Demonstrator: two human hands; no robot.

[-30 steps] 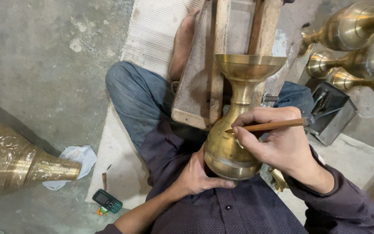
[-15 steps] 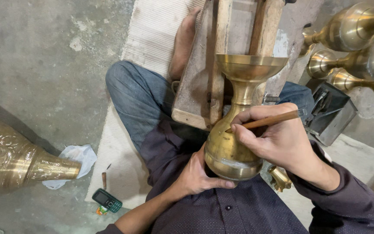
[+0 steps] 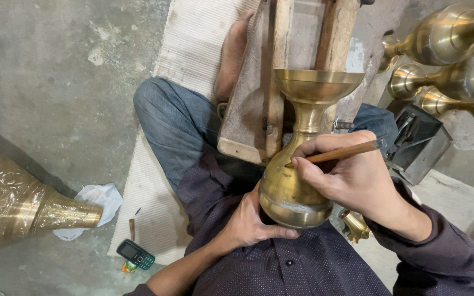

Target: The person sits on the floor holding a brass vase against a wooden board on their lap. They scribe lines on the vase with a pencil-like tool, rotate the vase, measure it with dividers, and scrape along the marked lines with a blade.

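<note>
A brass vase with a wide flared mouth rests in my lap, its neck against a wooden stand. My left hand cups the round base from below and steadies it. My right hand grips a thin wooden-handled tool like a pen, its tip pressed on the vase's shoulder. I sit cross-legged on a pale mat, one bare foot beside the stand.
A large engraved brass vessel lies at the left on the concrete floor, with a white cloth by its neck. A small mobile phone lies at the mat's edge. Several plain brass vases and a dark metal box are at right.
My right hand has shifted slightly on the vase's shoulder with the tool; the handle tilts a little more. The left hand and vase stay in place.
</note>
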